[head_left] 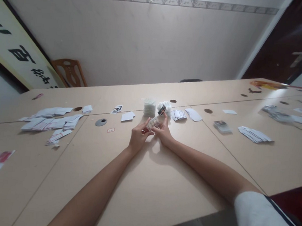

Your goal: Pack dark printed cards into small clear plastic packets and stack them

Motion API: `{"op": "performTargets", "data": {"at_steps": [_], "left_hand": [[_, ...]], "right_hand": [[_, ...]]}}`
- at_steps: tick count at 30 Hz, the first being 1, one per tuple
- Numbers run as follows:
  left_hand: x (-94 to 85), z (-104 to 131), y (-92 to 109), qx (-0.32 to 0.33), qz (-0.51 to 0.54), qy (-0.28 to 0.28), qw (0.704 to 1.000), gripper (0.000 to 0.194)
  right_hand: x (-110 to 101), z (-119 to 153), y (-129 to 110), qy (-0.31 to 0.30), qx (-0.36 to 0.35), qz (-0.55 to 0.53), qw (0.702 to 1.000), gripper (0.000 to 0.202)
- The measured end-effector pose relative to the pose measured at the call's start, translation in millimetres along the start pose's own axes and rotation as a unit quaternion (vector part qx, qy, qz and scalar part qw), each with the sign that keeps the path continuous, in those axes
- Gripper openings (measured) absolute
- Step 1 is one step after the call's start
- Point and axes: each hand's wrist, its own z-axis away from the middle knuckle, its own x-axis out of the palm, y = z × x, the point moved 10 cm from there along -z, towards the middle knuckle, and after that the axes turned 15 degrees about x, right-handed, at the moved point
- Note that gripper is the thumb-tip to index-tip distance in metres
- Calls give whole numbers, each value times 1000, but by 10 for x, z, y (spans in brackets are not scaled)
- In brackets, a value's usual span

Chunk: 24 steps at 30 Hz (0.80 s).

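Gripping the left end of the clear case (pixel 153 122) with the left hand (pixel 138 136) half-closed, holding it over the table (pixel 145 185), steadying its right side with the right hand (pixel 165 134), half-curled; probably handling light, stiff, slippery; best gripping by edges.

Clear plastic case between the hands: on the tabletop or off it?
Off it, it appears: the left hand and right hand hold the clear plastic case between them, and shadow falls on the tabletop below.

head | above near side of conference table (pixel 165 197) | facing forward and down | left hand (pixel 138 135), right hand (pixel 165 134) near, mid-frame | wall (pixel 146 43) beyond
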Motion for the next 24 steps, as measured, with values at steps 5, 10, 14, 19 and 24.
{"op": "performTargets", "data": {"at_steps": [5,10,14,19,24], "left_hand": [[-20,-9,48,9,-8,9,1000,57],[-29,-20,51,8,-5,8,1000,57],[-31,-22,20,1,-9,1,1000,59],[-5,4,-31,-10,7,0,1000,59],[4,6,-14,4,1,-2,1000,57]], "right_hand": [[23,19,-52,-6,-11,-8,1000,104],[17,21,-49,1,-9,-4,1000,106],[-25,6,3,14,8,-21,1000,101],[-14,-1,19,0,7,-9,1000,105],[-8,1,4,-4,0,-3,1000,107]]}}
